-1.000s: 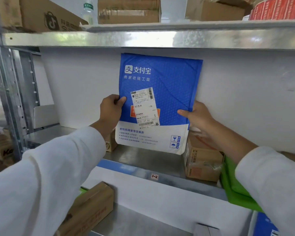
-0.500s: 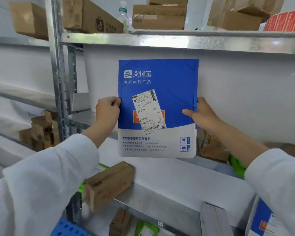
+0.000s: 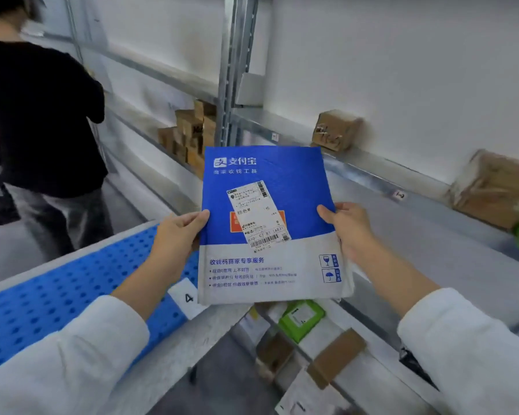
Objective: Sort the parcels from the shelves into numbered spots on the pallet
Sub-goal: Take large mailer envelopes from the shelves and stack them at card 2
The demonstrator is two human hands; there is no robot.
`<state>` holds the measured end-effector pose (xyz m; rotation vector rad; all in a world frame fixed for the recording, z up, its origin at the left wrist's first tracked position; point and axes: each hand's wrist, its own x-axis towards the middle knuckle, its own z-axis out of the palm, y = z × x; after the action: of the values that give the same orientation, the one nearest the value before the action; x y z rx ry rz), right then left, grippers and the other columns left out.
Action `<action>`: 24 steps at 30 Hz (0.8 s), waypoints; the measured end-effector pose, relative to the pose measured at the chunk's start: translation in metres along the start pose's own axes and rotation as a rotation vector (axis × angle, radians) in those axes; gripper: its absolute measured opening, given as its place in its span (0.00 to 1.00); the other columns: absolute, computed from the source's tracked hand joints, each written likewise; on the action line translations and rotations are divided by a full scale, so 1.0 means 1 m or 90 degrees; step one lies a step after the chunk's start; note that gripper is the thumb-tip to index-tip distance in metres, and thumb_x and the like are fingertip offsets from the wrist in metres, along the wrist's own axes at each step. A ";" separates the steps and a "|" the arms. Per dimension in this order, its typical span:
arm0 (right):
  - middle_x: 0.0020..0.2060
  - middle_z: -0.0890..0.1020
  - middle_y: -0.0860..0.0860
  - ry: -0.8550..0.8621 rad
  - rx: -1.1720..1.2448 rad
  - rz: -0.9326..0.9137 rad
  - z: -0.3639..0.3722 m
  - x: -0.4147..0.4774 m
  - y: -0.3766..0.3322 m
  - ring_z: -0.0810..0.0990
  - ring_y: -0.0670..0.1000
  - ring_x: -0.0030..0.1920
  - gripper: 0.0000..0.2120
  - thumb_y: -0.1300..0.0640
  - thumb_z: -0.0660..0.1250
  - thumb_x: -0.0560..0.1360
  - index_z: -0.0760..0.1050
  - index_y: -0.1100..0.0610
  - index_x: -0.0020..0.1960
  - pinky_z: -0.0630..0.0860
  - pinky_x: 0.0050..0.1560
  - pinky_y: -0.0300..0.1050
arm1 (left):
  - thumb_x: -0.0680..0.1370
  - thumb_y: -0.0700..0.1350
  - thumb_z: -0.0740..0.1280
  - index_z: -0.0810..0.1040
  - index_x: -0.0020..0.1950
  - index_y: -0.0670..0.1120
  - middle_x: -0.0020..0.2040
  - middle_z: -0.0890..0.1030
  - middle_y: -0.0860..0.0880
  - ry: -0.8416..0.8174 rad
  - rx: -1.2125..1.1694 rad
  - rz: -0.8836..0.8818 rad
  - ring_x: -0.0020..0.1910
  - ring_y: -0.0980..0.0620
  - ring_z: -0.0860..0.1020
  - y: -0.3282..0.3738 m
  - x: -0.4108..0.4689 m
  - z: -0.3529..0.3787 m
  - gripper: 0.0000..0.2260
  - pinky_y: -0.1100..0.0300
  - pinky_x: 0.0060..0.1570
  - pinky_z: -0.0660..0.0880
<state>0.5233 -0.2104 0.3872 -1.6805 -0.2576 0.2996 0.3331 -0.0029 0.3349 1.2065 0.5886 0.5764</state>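
Head view: left hand (image 3: pixel 177 235) and right hand (image 3: pixel 346 229) clamp fingers on opposite edges of the blue-and-white mailer (image 3: pixel 270 226), held in the air. Near left, blue pallet (image 3: pixel 42 301) with a "4" tag (image 3: pixel 188 298). Right, shelves (image 3: pixel 372 172) hold cardboard boxes (image 3: pixel 336 130). Far left, a person in black (image 3: pixel 39 115).

Counts: 1 blue-white mailer (image 3: pixel 267 223), 2 hands on it, 1 blue pallet (image 3: pixel 42 304) near left, 1 "4" tag (image 3: pixel 188 298), 2 brown boxes far right shelf, 1 green parcel (image 3: pixel 301 320) low, 1 other person (image 3: pixel 39 121) far left
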 end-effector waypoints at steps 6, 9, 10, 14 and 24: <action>0.52 0.84 0.56 -0.109 0.033 0.089 0.045 -0.023 0.054 0.85 0.55 0.47 0.22 0.57 0.76 0.70 0.73 0.62 0.60 0.82 0.47 0.54 | 0.78 0.48 0.67 0.81 0.57 0.43 0.51 0.85 0.42 0.108 -0.079 -0.094 0.49 0.42 0.84 -0.043 -0.070 -0.059 0.12 0.45 0.49 0.80; 0.51 0.84 0.55 -0.171 0.015 0.105 0.069 -0.046 0.083 0.85 0.55 0.48 0.20 0.53 0.74 0.72 0.74 0.60 0.59 0.82 0.49 0.55 | 0.77 0.47 0.69 0.81 0.56 0.42 0.52 0.85 0.42 0.180 -0.138 -0.135 0.48 0.43 0.84 -0.065 -0.101 -0.087 0.11 0.50 0.42 0.81; 0.50 0.84 0.54 -0.181 -0.004 0.100 0.077 -0.056 0.090 0.85 0.54 0.48 0.18 0.52 0.73 0.73 0.75 0.60 0.58 0.82 0.50 0.55 | 0.77 0.46 0.69 0.82 0.55 0.43 0.51 0.85 0.42 0.204 -0.150 -0.144 0.47 0.44 0.84 -0.072 -0.111 -0.096 0.10 0.50 0.41 0.81; 0.49 0.85 0.51 -0.311 -0.016 0.075 0.108 -0.092 0.111 0.85 0.53 0.48 0.08 0.53 0.69 0.76 0.78 0.55 0.53 0.81 0.50 0.53 | 0.76 0.48 0.70 0.81 0.57 0.43 0.52 0.84 0.41 0.279 -0.182 -0.162 0.51 0.39 0.83 -0.090 -0.149 -0.130 0.13 0.38 0.51 0.79; 0.53 0.83 0.47 -0.495 -0.137 0.126 0.227 -0.148 0.155 0.84 0.50 0.50 0.14 0.49 0.69 0.75 0.74 0.50 0.58 0.81 0.53 0.52 | 0.76 0.46 0.70 0.80 0.46 0.50 0.44 0.85 0.47 0.487 -0.186 -0.121 0.40 0.48 0.84 -0.094 -0.175 -0.234 0.01 0.53 0.36 0.80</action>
<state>0.3058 -0.0693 0.2131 -1.7356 -0.7184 1.1079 0.0553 0.0115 0.2059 0.6168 1.2015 0.9290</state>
